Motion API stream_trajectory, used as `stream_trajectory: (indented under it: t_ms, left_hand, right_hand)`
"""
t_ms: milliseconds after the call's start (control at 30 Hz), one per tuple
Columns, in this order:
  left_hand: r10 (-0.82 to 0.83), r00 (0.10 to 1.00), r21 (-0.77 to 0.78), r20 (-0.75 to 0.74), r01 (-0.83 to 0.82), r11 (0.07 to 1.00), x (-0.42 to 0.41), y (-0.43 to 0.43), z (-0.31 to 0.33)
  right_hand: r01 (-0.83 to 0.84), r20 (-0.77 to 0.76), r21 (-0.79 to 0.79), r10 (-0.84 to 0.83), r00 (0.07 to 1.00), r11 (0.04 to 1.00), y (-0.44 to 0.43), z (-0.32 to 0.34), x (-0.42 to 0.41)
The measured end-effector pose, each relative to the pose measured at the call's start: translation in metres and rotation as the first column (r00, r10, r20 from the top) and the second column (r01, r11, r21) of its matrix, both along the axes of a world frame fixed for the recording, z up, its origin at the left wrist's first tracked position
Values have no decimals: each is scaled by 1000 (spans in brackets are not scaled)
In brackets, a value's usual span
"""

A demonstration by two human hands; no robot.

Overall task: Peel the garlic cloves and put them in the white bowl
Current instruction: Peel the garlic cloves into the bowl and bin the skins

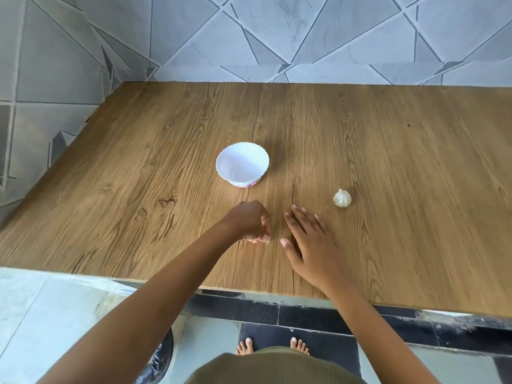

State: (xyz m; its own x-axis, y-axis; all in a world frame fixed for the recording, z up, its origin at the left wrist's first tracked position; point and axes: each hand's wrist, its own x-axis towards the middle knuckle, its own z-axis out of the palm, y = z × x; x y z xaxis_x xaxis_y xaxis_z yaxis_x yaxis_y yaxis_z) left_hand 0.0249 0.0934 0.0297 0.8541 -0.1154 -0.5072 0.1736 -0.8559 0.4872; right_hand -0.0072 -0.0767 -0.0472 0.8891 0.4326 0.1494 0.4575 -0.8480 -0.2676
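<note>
Wood-grain table [388, 134] against a grey tiled wall [277, 29]: the garlic [342, 198] — one whole, unpeeled bulb — sits right of centre, well apart from the bowl [243, 173], which stands upright to its left. Nearer the table's front edge, the right hand [307, 239] lies flat with fingers straight, near the garlic but not touching it. Just beside it, the left hand [250, 224] is curled into a loose fist — nothing shows in it.
</note>
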Motion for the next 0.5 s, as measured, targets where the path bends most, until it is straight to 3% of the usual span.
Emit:
stream_trajectory:
  t_ms: [133, 200, 267, 333, 400, 500]
  left_hand:
    - [-141, 978, 259, 152, 98, 961, -1, -15, -7]
    - [-136, 972, 226, 190, 92, 970, -3, -13, -9]
    - [-57, 986, 33, 154, 52, 998, -3, -1, -8]
    - [105, 994, -252, 37, -92, 963, -8, 11, -6]
    - [239, 968, -497, -80, -247, 832, -15, 19, -5]
    - [335, 928, -684, -163, -351, 640, -24, 26, -9]
  right_hand:
    - [-13, -31, -4, 13, 999, 1000, 1, 2, 0]
    - [-25, -49, 2, 25, 998, 1000, 0, 2, 0]
    - [-28, -38, 35, 29, 999, 999, -1, 2, 0]
    - [-41, -56, 121, 48, 997, 992, -3, 3, -1]
    - [-16, -95, 275, 43, 995, 961, -3, 8, -1]
    - [68, -174, 555, 35, 984, 829, 0, 19, -5]
